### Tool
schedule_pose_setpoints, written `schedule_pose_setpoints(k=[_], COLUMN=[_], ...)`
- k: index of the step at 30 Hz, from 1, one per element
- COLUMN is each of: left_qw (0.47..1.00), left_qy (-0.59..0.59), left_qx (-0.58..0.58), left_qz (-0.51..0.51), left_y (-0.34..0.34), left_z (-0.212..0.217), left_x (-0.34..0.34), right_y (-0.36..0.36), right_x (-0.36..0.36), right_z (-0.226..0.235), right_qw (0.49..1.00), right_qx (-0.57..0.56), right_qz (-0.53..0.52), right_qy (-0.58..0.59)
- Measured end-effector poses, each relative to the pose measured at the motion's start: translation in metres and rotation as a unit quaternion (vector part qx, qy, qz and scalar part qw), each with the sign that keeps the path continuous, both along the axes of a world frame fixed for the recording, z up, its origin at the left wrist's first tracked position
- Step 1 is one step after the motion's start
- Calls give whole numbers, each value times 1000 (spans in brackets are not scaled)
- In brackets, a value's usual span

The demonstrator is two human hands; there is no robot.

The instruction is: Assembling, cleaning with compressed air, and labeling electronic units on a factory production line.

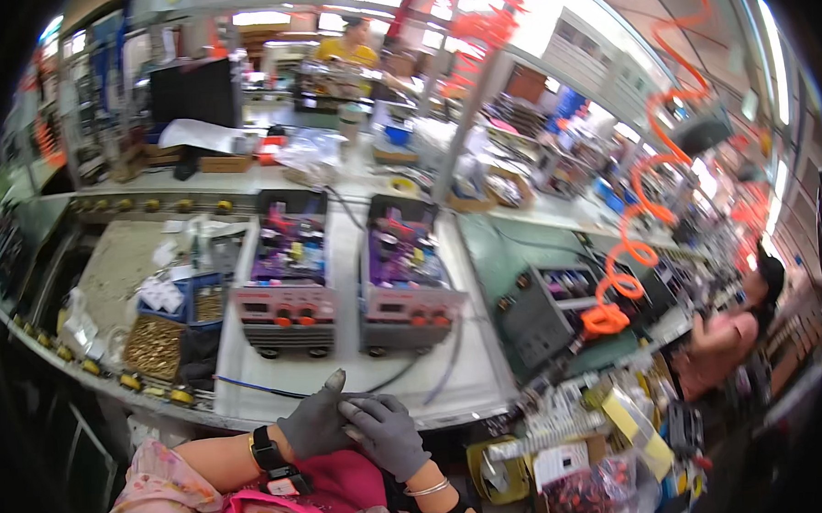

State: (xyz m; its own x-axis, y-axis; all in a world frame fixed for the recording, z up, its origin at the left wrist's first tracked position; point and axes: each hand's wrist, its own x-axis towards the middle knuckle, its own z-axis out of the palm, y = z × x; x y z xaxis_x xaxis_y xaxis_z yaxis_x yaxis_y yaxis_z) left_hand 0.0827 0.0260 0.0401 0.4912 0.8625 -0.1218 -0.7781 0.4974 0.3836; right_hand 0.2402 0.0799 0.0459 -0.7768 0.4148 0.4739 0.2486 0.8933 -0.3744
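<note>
Open-topped left unit (288, 273) and right unit (400, 268), 2 cases of electronics, stand side by side on the white bench (478, 368), knobs toward the person. Nearest, the left hand (311, 428) and right hand (385, 429), both in grey gloves, are pressed together, the right fingers laid over the left hand and the left thumb sticking up; I cannot tell whether anything is pinched between them. Neither touches a unit. A metal bangle (427, 488) on the right wrist and a watch (268, 449) on the left could scrape or snag wiring if either arm reached into a case. A blue-and-black cable (261, 387) lies just beside the left hand, so a glove or sleeve could catch and drag it. Farther in, both cases expose crowded purple innards, and a small part dropped there could lodge out of sight; the brass-coloured fasteners (154, 348) heaped at the left would be a likely source. To the right, a coiled orange hose (606, 319) hangs by a dark unit (538, 329) and could swing against it if knocked. Beyond, loose papers (199, 135) could slide if bumped.
</note>
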Motion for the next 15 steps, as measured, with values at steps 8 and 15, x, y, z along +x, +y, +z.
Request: schedule_pose_setpoints(k=[8,15], left_qw=[966,964], left_qy=[239,257], left_qx=[91,39], left_qz=[-25,-50], left_y=[18,21], left_z=[9,1], left_x=[35,39], right_y=[-57,-98], right_x=[132,263], right_z=[28,78], right_qw=[862,606], right_qx=[81,221], right_qz=[-455,-740], right_qy=[207,191])
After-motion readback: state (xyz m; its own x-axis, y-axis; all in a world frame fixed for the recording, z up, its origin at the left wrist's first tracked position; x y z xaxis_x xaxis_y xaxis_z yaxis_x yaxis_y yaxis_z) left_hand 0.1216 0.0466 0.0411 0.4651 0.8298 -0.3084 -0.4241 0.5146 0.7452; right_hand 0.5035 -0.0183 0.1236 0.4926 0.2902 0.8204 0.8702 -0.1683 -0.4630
